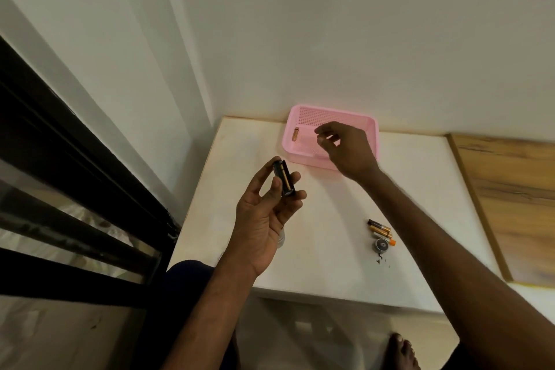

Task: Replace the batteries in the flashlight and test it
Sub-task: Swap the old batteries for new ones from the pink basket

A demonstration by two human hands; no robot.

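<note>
My left hand [264, 213] holds a black battery holder [284, 179] upright above the white table [246, 159]; one gold battery shows in it. Reaching over the pink basket [292, 120] at the back, my right hand [345, 150] has its fingers apart and nothing visible in them. A single battery [295, 134] lies inside the basket at its left. Near the table's right side lie two or three loose batteries [380, 229] beside the round black flashlight cap [382, 246]. A pale part of the flashlight body [281, 240] peeks out below my left hand.
A white wall stands behind the table. A black metal frame [75, 159] runs along the left. A wooden panel [516, 204] lies at the right of the table. Small dark specks [380, 260] sit near the cap. A bare foot [402, 351] shows below.
</note>
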